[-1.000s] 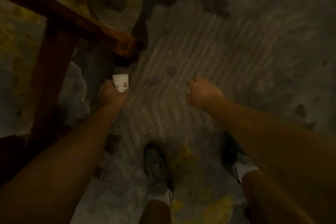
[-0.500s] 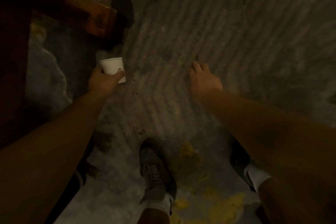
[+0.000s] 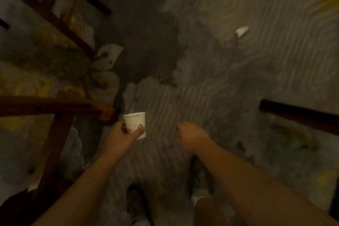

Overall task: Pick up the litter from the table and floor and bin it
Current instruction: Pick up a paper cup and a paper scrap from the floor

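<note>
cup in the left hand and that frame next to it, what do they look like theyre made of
The cup in the left hand looks like matte white paper or thin card: dull walls, thin rim, red print. The frame beside it looks like reddish-brown wood with a worn finish: square beams joined at angles. The picture is dim and blurred, so painted metal is possible.

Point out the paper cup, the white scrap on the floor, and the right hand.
paper cup [image 3: 134, 122], head view, on its white side wall.
white scrap [image 3: 241, 31], head view, on its middle.
right hand [image 3: 190, 136], head view, on the back of the hand.
</note>
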